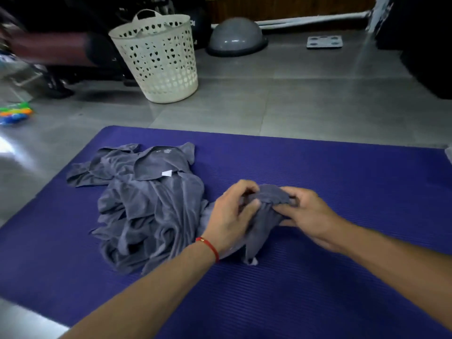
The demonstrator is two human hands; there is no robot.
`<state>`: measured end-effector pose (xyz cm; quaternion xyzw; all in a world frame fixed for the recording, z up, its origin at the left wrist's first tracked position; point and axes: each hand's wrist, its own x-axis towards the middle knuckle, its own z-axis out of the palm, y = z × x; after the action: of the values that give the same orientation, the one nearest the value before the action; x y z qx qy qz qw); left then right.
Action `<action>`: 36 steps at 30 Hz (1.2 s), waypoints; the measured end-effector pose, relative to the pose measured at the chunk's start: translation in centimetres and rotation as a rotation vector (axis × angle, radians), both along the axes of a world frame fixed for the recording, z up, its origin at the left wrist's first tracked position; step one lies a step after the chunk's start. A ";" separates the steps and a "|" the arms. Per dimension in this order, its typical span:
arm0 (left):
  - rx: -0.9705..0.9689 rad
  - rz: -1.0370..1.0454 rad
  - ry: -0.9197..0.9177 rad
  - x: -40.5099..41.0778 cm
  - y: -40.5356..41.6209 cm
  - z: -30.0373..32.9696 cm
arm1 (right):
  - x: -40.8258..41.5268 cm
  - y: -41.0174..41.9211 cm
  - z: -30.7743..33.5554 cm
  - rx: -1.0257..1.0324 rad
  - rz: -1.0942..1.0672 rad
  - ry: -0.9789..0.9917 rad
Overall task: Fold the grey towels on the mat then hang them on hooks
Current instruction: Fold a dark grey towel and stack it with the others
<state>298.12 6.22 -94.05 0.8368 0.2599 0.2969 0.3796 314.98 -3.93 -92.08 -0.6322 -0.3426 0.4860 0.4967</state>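
No text can be read; the white tag [167, 173] on the grey towels [151, 206] looks blank.

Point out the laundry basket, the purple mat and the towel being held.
laundry basket [159, 62], head view, its perforated side wall.
purple mat [330, 172], head view, bare ribbed surface.
held towel [267, 216], head view, bunched cloth between both hands.

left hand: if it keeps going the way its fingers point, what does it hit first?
The left hand points up and right, into the towel it already grips. Right behind that sits the right hand, pinching the same towel. So towel first, then probably the right hand's fingers; depth is unclear.
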 end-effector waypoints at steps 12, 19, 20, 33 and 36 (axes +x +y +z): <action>0.531 0.185 1.334 -14.1 11.9 -8.5 | 8.2 -4.5 -0.8 -0.008 -0.729 -0.197; 0.597 0.202 1.354 -9.3 8.9 -8.5 | 19.9 -8.9 -3.4 -0.453 -0.671 -1.004; 0.597 0.123 1.272 -7.8 7.4 -9.4 | 18.0 -9.0 -2.2 -0.496 -0.573 -0.982; -0.109 -0.088 0.521 4.5 -0.8 -6.3 | 6.8 -8.5 -2.5 -0.283 0.495 -1.094; -0.597 -0.194 0.225 7.8 -2.6 -2.8 | 5.1 -6.5 -3.3 -0.058 0.340 -0.814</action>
<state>305.90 3.65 -96.90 0.7371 0.2947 0.0756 0.6034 320.03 -10.42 -95.35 -0.7204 -0.5958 0.2814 0.2164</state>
